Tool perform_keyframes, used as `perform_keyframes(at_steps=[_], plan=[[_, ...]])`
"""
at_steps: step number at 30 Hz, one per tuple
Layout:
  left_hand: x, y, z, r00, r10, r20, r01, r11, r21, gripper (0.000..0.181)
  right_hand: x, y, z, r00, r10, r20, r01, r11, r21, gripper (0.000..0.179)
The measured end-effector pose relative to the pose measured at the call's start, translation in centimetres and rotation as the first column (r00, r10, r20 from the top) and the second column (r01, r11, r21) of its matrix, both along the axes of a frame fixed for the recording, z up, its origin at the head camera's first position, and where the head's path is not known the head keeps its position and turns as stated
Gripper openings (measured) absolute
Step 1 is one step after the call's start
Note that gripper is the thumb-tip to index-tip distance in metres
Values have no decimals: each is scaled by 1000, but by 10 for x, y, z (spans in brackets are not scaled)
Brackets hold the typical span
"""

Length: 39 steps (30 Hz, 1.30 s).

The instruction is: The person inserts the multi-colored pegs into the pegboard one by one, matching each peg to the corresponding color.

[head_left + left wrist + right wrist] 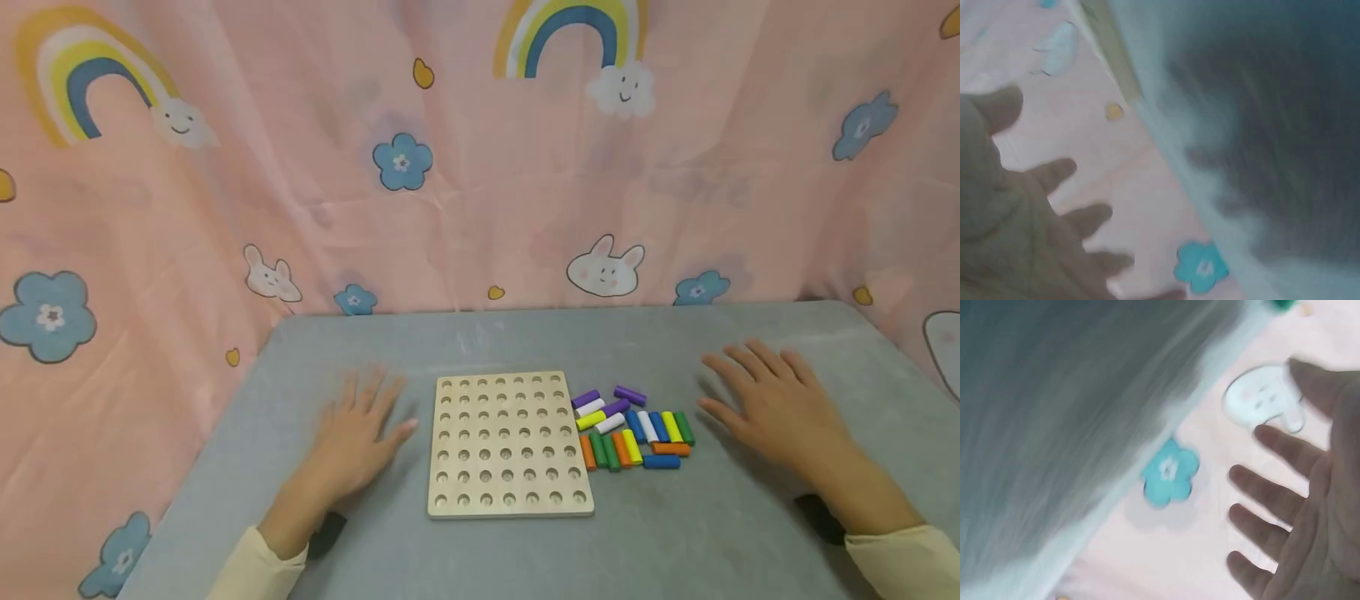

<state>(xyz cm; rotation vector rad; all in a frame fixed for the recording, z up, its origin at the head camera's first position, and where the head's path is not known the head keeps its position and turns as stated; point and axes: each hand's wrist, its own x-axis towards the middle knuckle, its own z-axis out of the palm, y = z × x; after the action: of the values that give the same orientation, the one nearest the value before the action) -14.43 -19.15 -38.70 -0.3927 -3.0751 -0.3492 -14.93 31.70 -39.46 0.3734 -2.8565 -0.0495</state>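
A square wooden board (495,443) with rows of round holes lies on the grey table. Against its right side is a loose group of short coloured pegs (633,448) in purple, white, yellow, blue, green and orange. My left hand (351,446), a little blurred, is held over the table left of the board, fingers spread and holding nothing. To the right of the pegs, my right hand (783,408) hovers with its fingers apart, also holding nothing. Both wrist views show the spread fingers, with the left palm (1010,237) and right palm (1341,506) bare.
The grey table (510,567) has rounded far corners. Behind it and along its sides hangs a pink curtain (480,225) printed with rainbows, flowers and rabbits. One purple peg (630,395) lies slightly apart at the back of the group.
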Motion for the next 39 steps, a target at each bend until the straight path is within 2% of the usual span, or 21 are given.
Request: perform_keyframes(at_steps=[2,5,8,11,15,19,23,29,33,39], plan=[[3,1,4,994,-83,74,78,994,75,77,-1,-4,4,998,17,61,-15,999,-33,60],[7,2,6,967,-184,179,153,973,176,86,-3,-11,11,977,42,207,-16,992,-127,60],[9,4,7,934,-245,258,183,953,242,89,-3,-17,16,943,51,329,22,977,-213,59],[10,9,3,912,-280,301,201,942,267,89,1,-17,19,921,52,386,50,967,-250,54],[11,12,-1,917,-277,286,212,948,239,89,5,-17,21,911,57,408,59,962,-267,50],[13,11,-1,928,-249,276,188,955,229,90,4,-21,20,900,82,429,46,959,-281,51],[11,9,-3,925,-243,291,171,953,251,90,3,-24,17,885,94,456,45,958,-285,52],[10,10,-3,919,-232,317,146,951,273,90,2,-26,14,872,69,485,75,960,-271,49],[11,10,-3,920,-232,317,150,953,263,90,1,-27,13,874,62,483,79,960,-267,45],[12,11,-4,924,-230,307,157,957,244,95,0,-25,9,888,75,454,52,964,-261,40]])
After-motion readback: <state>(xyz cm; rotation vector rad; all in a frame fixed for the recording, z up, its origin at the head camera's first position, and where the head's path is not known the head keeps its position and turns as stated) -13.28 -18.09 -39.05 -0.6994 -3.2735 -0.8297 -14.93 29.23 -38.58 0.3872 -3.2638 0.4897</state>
